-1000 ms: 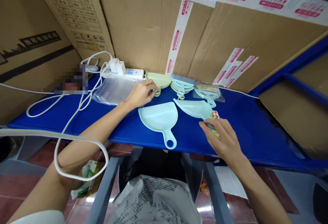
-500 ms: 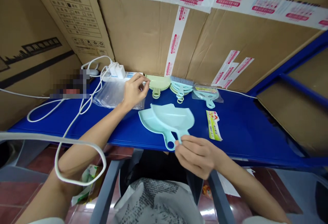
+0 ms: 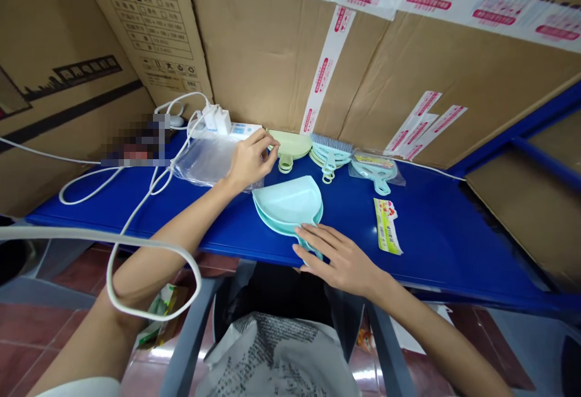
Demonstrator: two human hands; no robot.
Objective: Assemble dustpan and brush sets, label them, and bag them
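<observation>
Two light blue dustpans (image 3: 290,202) lie one on top of the other near the front edge of the blue table (image 3: 436,233). My right hand (image 3: 333,258) rests over their handles with its fingers spread. Behind and to the left of the pans, my left hand (image 3: 254,158) hovers by the clear plastic bags (image 3: 204,161), fingers curled and thumb near the index finger; whether anything is between them is too small to tell. Green dustpans (image 3: 290,144) sit just right of my left hand. Beside those is a stack with a blue brush (image 3: 330,147) on top.
A bagged blue set (image 3: 376,170) lies at the back, with a yellow-green label card (image 3: 387,226) in front of it. White cables (image 3: 136,209) loop across the left, near a power strip (image 3: 245,129). Cardboard (image 3: 272,52) stands behind the table.
The dustpan in my right hand has come down to the left onto the other one, and the fingers have loosened from its handle. The view has shifted slightly; my left hand keeps its pose.
</observation>
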